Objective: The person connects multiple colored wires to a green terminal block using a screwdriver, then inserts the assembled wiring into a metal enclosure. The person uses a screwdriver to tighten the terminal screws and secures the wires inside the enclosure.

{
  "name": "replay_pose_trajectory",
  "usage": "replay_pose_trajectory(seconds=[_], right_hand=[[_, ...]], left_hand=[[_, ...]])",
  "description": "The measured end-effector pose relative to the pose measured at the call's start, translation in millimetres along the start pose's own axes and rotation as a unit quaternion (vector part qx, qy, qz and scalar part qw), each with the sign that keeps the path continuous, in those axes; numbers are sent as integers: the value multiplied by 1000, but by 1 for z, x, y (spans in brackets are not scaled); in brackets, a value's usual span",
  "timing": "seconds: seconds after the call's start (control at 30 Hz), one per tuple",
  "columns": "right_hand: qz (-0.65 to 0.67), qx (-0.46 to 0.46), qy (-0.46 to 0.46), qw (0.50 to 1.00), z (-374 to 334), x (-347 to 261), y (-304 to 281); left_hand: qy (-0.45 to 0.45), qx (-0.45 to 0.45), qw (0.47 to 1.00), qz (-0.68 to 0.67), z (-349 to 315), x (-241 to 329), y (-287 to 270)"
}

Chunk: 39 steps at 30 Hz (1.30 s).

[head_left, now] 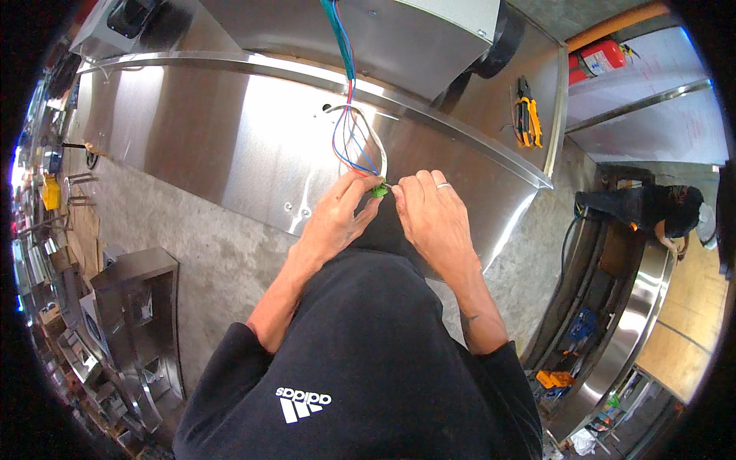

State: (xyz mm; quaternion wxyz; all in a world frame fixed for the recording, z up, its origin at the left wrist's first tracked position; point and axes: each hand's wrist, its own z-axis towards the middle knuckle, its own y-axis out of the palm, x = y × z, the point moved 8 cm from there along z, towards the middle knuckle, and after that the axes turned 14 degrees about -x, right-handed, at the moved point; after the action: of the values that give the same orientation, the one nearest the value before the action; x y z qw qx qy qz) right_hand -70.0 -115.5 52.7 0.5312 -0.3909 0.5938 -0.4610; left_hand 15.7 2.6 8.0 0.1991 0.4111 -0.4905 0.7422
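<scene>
My left hand [335,213] is closed, its thumb and fingers pinching a small green wire connector [379,189]. Red, blue and white wires [336,139] loop down to that hand from a dark green sleeve [344,46] above. A thicker white cable [380,144] curves from a hole in the steel panel [222,165] down to the same spot. Just right of the connector, my right hand [433,218] has its fingers curled together. A thin metallic tip shows between its fingertips and the connector; the rest of that thing is hidden.
Pliers-like tools [529,115] with yellow and black handles lie on the steel surface at upper right. A pale metal box [460,17] stands beyond the panel. Farther right are a red fire extinguisher [603,58] and another person [640,207] bending over a bench. Steel cabinets [138,307] stand at left.
</scene>
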Motion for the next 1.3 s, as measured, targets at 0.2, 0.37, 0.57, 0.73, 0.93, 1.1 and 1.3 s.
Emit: replay_pose_trajectory(seconds=[0.2,0.37,0.57,0.73,0.93,1.1,1.3], right_hand=[[-1,-33,-19,999,-1,-3,2],[-18,-27,-13,999,-1,-7,3],[-19,-30,53,998,-9,6,15],[-15,26,14,999,-6,-2,-6],[-75,-6,-32,997,-5,-9,-11],[-39,-5,-51,998,-6,-8,-5],[39,-10,12,999,-6,-2,7]], left_hand=[[0,-1,1000,-6,0,3,1],[15,11,1000,2,0,3,0],[16,29,999,-9,2,4,-10],[11,3,1000,15,8,11,-12],[10,-27,999,24,6,15,-5],[37,-30,998,35,5,13,-5],[52,-20,997,53,2,10,-5]])
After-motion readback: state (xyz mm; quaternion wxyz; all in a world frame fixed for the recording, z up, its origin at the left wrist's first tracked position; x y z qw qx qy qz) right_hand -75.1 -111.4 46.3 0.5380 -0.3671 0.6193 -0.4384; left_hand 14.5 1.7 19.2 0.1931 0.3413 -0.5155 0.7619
